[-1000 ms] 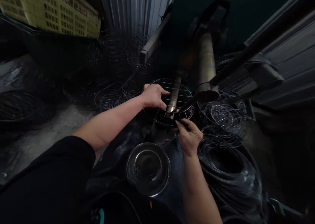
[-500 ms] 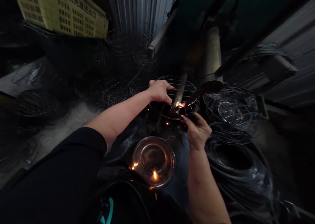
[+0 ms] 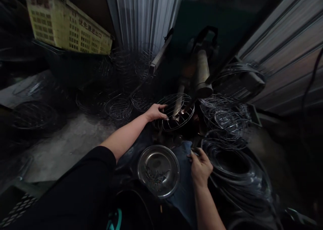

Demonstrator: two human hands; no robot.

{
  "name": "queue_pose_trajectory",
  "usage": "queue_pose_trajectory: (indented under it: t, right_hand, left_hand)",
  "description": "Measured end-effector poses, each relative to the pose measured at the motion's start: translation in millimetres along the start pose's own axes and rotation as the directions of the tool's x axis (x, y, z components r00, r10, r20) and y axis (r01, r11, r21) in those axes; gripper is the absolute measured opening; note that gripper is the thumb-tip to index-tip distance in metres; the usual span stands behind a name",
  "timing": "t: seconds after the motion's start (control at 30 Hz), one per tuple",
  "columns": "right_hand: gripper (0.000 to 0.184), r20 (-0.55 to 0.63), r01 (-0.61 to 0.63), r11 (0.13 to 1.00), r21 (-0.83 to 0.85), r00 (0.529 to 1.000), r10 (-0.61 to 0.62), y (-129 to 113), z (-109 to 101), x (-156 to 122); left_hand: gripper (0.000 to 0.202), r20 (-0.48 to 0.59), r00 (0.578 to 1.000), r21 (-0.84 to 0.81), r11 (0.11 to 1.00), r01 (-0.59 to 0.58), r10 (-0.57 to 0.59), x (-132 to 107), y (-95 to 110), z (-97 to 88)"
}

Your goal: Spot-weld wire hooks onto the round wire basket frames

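Wire rack (image 3: pixel 172 108) held by left hand (image 3: pixel 154 112), right hand (image 3: pixel 201 166) near metal bowl (image 3: pixel 174 166)

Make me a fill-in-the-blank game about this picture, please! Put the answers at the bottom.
1. The hand touching the round wire rack is the person's own ____ hand.
2. The plastic crate at the upper left is coloured ____.
3. In the picture, the big wire coil lies to the ____ of the metal bowl.
4. The sleeve is coloured ____.

Missing words: left; yellow; right; black.
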State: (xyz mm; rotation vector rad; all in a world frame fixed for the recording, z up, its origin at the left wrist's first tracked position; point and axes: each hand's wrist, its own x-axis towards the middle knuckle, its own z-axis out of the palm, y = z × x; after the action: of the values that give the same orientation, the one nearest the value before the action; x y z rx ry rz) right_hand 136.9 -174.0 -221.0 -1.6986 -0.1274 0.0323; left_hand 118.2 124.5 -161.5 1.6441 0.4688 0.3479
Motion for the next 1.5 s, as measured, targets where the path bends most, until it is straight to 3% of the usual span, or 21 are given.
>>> queue_pose_trajectory:
  t: [0.07, 0.17, 0.47, 0.63, 0.73, 0.87, 0.97, 1.2, 1.37, 1.5]
  right_hand:
    - [0.051, 0.002, -0.004, 0.999, -0.052, 1.0, 0.004, 10, -4, -3]
    - [0.054, -0.019, 0.028, 0.993, -0.111, 0.999, -0.03, 18, -6, -6]
    - [0.059, -0.028, 0.036, 0.99, -0.135, 0.999, -0.04, 19, -5, -7]
    - [0.053, -0.001, 0.114, 0.968, -0.224, 0.993, -0.117, 19, -4, -8]
    - [0.052, 0.014, 0.142, 0.958, -0.251, 0.99, -0.142, 22, -4, -7]
    - [0.049, 0.071, 0.202, 0.92, -0.335, 0.979, -0.189, 31, -7, -5]
    - [0.05, 0.09, 0.247, 0.893, -0.378, 0.969, -0.23, 38, -9, -3]
    - [0.055, 0.119, 0.221, 0.892, -0.395, 0.975, -0.189, 42, -5, -1]
    - [0.058, 0.121, 0.226, 0.886, -0.404, 0.974, -0.193, 44, -1, 1]
    - [0.057, 0.121, 0.229, 0.889, -0.396, 0.973, -0.197, 50, -2, 3]
  left_hand:
    - [0.086, -0.043, 0.997, -0.206, 0.977, 0.055, -0.065, -3, -11, 5.9]
    - [0.079, -0.088, 0.989, -0.359, 0.93, 0.077, -0.116, -8, -16, 11.9]
    - [0.067, -0.147, 0.976, -0.458, 0.885, 0.08, -0.164, -15, -17, 22.9]
    - [0.061, -0.127, 0.97, -0.548, 0.83, 0.104, -0.206, -13, -25, 30.3]
    - [0.057, -0.092, 0.98, -0.539, 0.836, 0.102, -0.179, -11, -30, 32.0]
    - [0.046, 0.022, 0.99, -0.411, 0.902, 0.135, -0.139, -8, -33, 31.8]
    - [0.05, 0.063, 0.993, -0.363, 0.924, 0.12, -0.104, -5, -33, 35.5]
    - [0.069, -0.112, 0.984, -0.352, 0.92, -0.172, 0.141, -7, -44, 47.8]
    - [0.085, -0.218, 0.963, -0.278, 0.936, -0.215, 0.157, -10, -65, 52.0]
    - [0.088, -0.243, 0.957, -0.256, 0.941, -0.224, 0.161, -18, -74, 54.3]
